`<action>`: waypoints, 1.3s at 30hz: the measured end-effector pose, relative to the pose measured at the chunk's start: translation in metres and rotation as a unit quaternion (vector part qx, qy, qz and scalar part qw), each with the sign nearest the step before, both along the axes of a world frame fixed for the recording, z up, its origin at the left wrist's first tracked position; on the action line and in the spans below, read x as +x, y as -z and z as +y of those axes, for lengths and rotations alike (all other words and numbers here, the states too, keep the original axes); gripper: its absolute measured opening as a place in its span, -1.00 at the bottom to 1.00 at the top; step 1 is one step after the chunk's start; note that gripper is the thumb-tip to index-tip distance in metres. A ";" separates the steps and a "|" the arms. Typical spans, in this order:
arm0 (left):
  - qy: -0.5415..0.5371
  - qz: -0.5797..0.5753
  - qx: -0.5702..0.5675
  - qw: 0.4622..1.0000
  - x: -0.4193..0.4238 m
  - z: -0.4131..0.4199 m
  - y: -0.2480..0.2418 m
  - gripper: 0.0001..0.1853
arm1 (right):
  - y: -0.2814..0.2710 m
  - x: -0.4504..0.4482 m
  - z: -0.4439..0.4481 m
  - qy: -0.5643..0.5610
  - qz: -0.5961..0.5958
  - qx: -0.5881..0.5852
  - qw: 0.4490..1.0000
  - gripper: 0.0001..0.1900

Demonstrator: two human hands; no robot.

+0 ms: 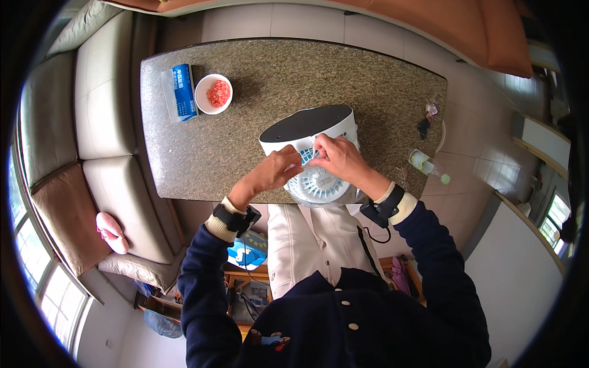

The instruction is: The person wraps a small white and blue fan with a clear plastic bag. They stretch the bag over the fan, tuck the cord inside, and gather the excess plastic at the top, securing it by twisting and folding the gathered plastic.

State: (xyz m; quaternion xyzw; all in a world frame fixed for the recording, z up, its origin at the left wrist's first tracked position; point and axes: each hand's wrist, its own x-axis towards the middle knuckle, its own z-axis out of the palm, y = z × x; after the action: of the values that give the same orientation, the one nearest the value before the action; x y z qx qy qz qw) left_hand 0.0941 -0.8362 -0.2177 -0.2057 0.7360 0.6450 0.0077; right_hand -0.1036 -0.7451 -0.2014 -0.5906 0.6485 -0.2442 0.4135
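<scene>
A white electric fan (pixel 322 184) lies on its side at the near edge of the stone-topped table (pixel 207 152). Its dark oval base (pixel 308 124) is tilted away from me, and the round grille is close to my lap. Clear plastic film (pixel 294 195) covers at least the grille. Over the middle of the fan, my left hand (pixel 276 168) and my right hand (pixel 340 156) are close together. Both pinch a thin, pale strip or piece of film (pixel 315 154) between thumb and fingers. Exactly what lies between the fingertips is partly hidden.
At the table's far left, a white bowl (pixel 200 94) of red seeds stands beside a blue tissue pack (pixel 184 92). A plastic bottle (pixel 421 162) lies by the right edge, below small dark items (pixel 423 128). Sofas (pixel 110 87) flank the table.
</scene>
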 end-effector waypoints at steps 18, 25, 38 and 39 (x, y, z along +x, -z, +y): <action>0.002 -0.017 -0.037 0.999 -0.015 -0.027 0.020 -0.80 | 0.003 -0.021 -0.013 -0.029 -0.004 -0.018 0.999 -0.83; -0.005 -0.066 -0.018 0.998 -0.003 -0.051 0.027 -0.73 | 0.024 -0.035 -0.032 -0.104 0.024 -0.036 0.994 -0.82; -0.068 -0.070 0.306 0.947 -0.004 -0.059 0.023 -0.80 | 0.011 -0.055 -0.062 -0.160 -0.067 0.208 0.963 -0.70; -0.052 -0.076 0.296 0.951 -0.006 -0.060 0.024 -0.79 | 0.012 -0.059 -0.066 -0.181 -0.061 0.230 0.954 -0.70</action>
State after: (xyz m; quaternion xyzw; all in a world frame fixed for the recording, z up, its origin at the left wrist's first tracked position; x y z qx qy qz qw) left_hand 0.0878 -0.8957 -0.2416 -0.2806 0.4975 0.8158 0.0909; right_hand -0.1623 -0.8108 -0.2136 -0.5713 0.5431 -0.0451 0.6137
